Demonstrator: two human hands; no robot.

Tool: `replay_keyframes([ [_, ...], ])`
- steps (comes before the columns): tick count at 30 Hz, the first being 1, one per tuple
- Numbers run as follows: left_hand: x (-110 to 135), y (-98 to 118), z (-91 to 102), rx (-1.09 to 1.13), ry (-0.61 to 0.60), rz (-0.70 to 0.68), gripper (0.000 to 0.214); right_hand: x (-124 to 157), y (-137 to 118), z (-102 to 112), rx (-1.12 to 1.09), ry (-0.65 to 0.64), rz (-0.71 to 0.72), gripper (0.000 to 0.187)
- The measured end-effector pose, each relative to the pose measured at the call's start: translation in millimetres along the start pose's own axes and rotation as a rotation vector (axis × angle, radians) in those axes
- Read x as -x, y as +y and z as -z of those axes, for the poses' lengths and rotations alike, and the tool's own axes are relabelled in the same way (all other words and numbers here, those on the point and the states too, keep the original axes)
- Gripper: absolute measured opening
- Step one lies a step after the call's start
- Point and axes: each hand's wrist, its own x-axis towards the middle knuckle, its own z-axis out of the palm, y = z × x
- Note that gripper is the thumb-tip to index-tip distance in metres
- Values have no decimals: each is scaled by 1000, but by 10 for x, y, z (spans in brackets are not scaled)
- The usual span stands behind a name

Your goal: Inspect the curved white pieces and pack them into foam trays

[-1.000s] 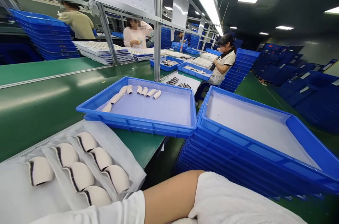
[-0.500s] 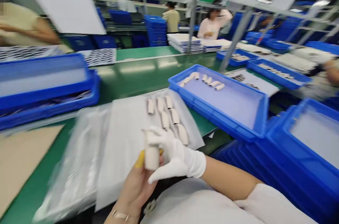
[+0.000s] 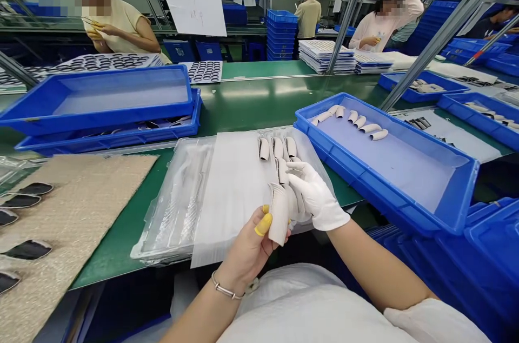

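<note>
My left hand [image 3: 253,240], with yellow finger cots on its thumb and a finger, is closed around a cream curved sleeve-like piece [image 3: 278,216], held upright. My right hand [image 3: 314,194], in a white glove, has its fingers apart beside the held piece. Its fingertips overlap a similar cream piece [image 3: 281,171] lying behind; whether they touch it I cannot tell. More cream rolled pieces [image 3: 264,149] lie in rows on a white sheet [image 3: 231,186] over a clear plastic tray [image 3: 170,213]. My right hand and the held piece hide some of them.
A blue tray [image 3: 409,180] with several cream pieces stands to the right, above stacked blue trays [image 3: 494,240]. Two stacked blue trays [image 3: 101,126] are at the left. Dark oval pieces [image 3: 28,249] lie on a tan board [image 3: 93,213]. Metal posts [image 3: 441,43] slant across; co-workers sit beyond.
The view has swung left, so everything appears shifted right. My right hand has moved off the held piece toward the pieces on the sheet. My left hand still holds its piece.
</note>
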Motion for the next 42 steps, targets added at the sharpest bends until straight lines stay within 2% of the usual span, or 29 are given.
replay_keyframes([
  [3,-9,-9,-7,-31,-4,-50,34,133,-88,14,70,-71,-56,34],
  [5,-20,-17,-16,-55,14,-76,33,255,-155,-21,193,-157,-55,50],
  [7,-30,-24,-27,-94,35,-96,35,343,-204,-69,374,-197,22,67],
  [8,-33,-26,-32,-116,40,-99,37,364,-220,-90,456,-190,60,69],
  [10,-35,-30,-33,-152,32,-93,40,357,-236,-113,528,-162,84,50],
  [12,-32,-36,-19,-169,13,-65,41,305,-228,-105,466,-182,27,28],
  [15,-21,-48,11,-169,2,-11,43,204,-171,-44,315,-190,-39,36],
  [19,-8,-45,14,-123,36,23,48,106,-69,62,93,42,-68,34],
  [21,-10,-35,-2,-118,49,20,49,94,-56,98,11,100,-46,29],
  [23,-18,-28,-21,-140,55,8,48,114,-77,108,41,41,-50,27],
  [26,-31,-28,-40,-212,67,-11,47,179,-137,73,240,-188,-96,30],
  [28,-35,-32,-46,-274,87,-19,47,218,-168,36,365,-270,-83,32],
  [39,-87,-42,1,-473,112,-108,49,217,-231,-15,636,-314,63,29],
  [42,-82,-33,-5,-563,131,-147,46,200,-231,-27,693,-365,106,32],
])
